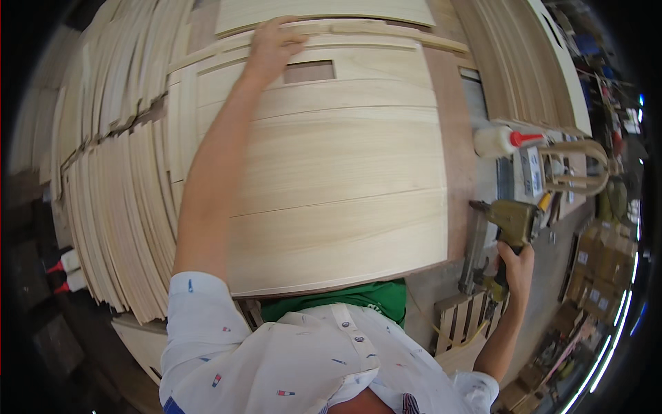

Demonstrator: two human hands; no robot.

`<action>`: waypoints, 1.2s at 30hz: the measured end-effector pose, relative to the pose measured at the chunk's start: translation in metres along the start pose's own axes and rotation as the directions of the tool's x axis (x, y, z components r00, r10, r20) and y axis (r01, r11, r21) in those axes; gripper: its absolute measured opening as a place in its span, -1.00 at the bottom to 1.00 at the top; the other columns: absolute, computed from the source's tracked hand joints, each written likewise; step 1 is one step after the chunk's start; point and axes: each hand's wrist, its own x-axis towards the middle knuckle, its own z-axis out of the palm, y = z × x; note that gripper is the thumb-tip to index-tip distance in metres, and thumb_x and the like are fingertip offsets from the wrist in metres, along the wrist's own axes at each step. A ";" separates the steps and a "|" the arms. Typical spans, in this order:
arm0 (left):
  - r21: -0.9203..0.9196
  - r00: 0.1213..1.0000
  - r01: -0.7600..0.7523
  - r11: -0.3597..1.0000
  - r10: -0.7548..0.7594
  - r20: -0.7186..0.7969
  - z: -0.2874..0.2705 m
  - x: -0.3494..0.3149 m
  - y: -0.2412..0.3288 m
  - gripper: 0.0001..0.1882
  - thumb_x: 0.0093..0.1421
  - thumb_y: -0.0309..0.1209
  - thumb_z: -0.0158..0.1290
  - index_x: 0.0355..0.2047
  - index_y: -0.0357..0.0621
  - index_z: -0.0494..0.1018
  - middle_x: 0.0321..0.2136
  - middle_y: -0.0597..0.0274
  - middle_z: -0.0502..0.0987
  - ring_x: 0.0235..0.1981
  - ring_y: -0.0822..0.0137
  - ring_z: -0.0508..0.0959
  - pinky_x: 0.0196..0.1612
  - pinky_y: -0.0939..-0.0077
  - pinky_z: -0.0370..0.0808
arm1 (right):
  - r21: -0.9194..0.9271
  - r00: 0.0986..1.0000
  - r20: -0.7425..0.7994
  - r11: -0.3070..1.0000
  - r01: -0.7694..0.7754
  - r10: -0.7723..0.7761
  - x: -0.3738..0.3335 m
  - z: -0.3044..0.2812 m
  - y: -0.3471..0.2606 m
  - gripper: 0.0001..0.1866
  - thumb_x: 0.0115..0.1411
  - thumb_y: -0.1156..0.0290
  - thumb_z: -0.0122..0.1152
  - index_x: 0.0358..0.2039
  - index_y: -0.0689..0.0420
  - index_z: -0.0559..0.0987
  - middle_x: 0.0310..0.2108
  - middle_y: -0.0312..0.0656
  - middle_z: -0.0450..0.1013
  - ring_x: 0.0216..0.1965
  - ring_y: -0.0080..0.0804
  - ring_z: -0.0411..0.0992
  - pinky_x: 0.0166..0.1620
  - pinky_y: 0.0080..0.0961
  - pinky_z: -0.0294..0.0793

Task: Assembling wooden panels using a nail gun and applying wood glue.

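Note:
A pale wooden panel (331, 159) made of several boards lies in front of me, with a small rectangular cut-out near its far edge. My left hand (276, 47) reaches over the panel to that far edge. Its fingers are bent around a thin wooden strip (358, 29) lying across there; the exact grip is partly hidden. To the right of the panel, my right hand (516, 265) is closed round the handle of an olive-green nail gun (512, 219). The nail gun is held off the panel, with a yellow hose trailing below it.
Stacks of thin wooden strips (131, 214) line the left side. More long boards (520, 62) are piled at the far right. A white glue bottle with a red tip (493, 141) stands right of the panel, near a looped wooden piece (596, 165). Cardboard boxes (600, 265) sit farther right.

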 end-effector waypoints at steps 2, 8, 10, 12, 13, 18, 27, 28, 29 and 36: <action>0.041 1.000 -0.014 0.999 0.015 -0.022 -0.001 0.001 0.014 -0.77 0.04 -0.40 0.21 -0.25 -0.09 0.66 0.04 0.13 0.50 0.08 0.14 0.44 0.16 0.32 0.32 | -0.025 0.999 -0.031 0.999 -0.020 0.019 -0.006 -0.005 -0.004 -0.80 0.07 0.35 0.20 -0.47 0.25 0.50 -0.69 -0.29 0.39 -0.69 -0.54 0.34 -0.57 -0.54 0.28; 0.051 0.998 0.020 0.998 -0.024 0.065 0.003 0.003 0.013 -0.76 0.11 -0.21 0.15 -0.25 0.04 0.66 0.09 0.18 0.48 0.15 0.17 0.39 0.22 0.19 0.18 | 0.076 0.989 0.024 0.987 0.145 -0.147 0.013 -0.003 -0.061 -0.80 0.04 0.38 0.21 -0.46 0.28 0.52 -0.68 -0.28 0.41 -0.66 -0.56 0.37 -0.55 -0.55 0.31; 0.062 0.988 0.089 0.994 -0.096 0.118 -0.005 0.003 0.014 -0.76 0.10 -0.22 0.17 -0.24 0.05 0.66 0.06 0.20 0.51 0.13 0.17 0.40 0.21 0.21 0.19 | 0.123 0.961 0.025 0.955 0.269 -0.274 0.033 0.011 -0.098 -0.78 0.05 0.35 0.22 -0.42 0.27 0.52 -0.68 -0.30 0.40 -0.67 -0.58 0.36 -0.55 -0.57 0.31; 0.029 0.987 0.113 0.993 -0.116 0.111 -0.007 0.002 0.011 -0.76 0.08 -0.24 0.18 -0.25 0.06 0.66 0.04 0.21 0.53 0.12 0.17 0.42 0.21 0.23 0.19 | 0.116 0.927 0.088 0.928 0.354 -0.364 0.060 0.023 -0.137 -0.73 0.03 0.30 0.22 -0.40 0.28 0.51 -0.69 -0.29 0.40 -0.68 -0.57 0.36 -0.57 -0.56 0.31; -0.010 0.986 0.137 0.991 -0.135 0.102 -0.005 0.005 0.012 -0.76 0.06 -0.25 0.19 -0.25 0.07 0.67 0.02 0.22 0.54 0.10 0.17 0.43 0.20 0.24 0.20 | 0.093 0.916 0.121 0.923 0.374 -0.383 0.074 0.025 -0.154 -0.72 0.02 0.29 0.22 -0.43 0.30 0.53 -0.69 -0.24 0.41 -0.69 -0.55 0.38 -0.58 -0.56 0.32; -0.051 0.976 0.210 0.976 -0.206 0.068 -0.005 0.007 0.023 -0.67 -0.05 -0.30 0.24 -0.22 -0.06 0.61 -0.04 0.20 0.57 0.03 0.16 0.48 0.17 0.26 0.26 | 0.053 0.834 0.167 0.850 0.525 -0.525 0.148 0.060 -0.209 -0.70 0.06 0.24 0.21 -0.41 0.27 0.53 -0.67 -0.22 0.44 -0.68 -0.56 0.40 -0.58 -0.61 0.36; -0.076 0.967 0.255 0.964 -0.253 0.029 -0.004 0.011 0.026 -0.52 -0.11 -0.30 0.25 -0.12 -0.14 0.52 -0.17 0.09 0.59 -0.06 0.09 0.52 0.09 0.25 0.35 | 0.036 0.823 0.177 0.839 0.543 -0.540 0.183 0.090 -0.234 -0.72 0.04 0.28 0.20 -0.42 0.29 0.54 -0.65 -0.18 0.45 -0.66 -0.54 0.45 -0.55 -0.61 0.47; -0.055 0.970 0.244 0.968 -0.244 0.018 -0.003 0.012 0.027 -0.52 -0.11 -0.30 0.25 -0.12 -0.14 0.52 -0.17 0.09 0.59 -0.08 0.09 0.53 0.09 0.24 0.36 | -0.002 0.829 0.161 0.840 0.543 -0.536 0.184 0.091 -0.233 -0.71 0.05 0.27 0.20 -0.42 0.30 0.54 -0.65 -0.18 0.44 -0.66 -0.53 0.45 -0.55 -0.61 0.46; -0.047 0.969 0.249 0.968 -0.248 0.022 -0.005 0.011 0.025 -0.52 -0.11 -0.30 0.25 -0.12 -0.14 0.52 -0.17 0.09 0.59 -0.08 0.09 0.53 0.09 0.24 0.36 | -0.035 0.832 0.148 0.838 0.544 -0.534 0.184 0.094 -0.233 -0.70 0.05 0.27 0.20 -0.42 0.31 0.53 -0.65 -0.19 0.44 -0.66 -0.53 0.44 -0.55 -0.60 0.46; -0.059 0.979 0.204 0.977 -0.203 0.031 -0.001 0.006 0.014 -0.49 -0.10 -0.23 0.29 -0.11 -0.11 0.50 -0.15 0.15 0.58 -0.02 0.10 0.49 0.11 0.20 0.33 | -0.037 0.799 0.170 0.806 0.590 -0.577 0.190 0.098 -0.233 -0.68 0.04 0.25 0.21 -0.46 0.32 0.54 -0.66 -0.23 0.41 -0.67 -0.53 0.42 -0.57 -0.55 0.41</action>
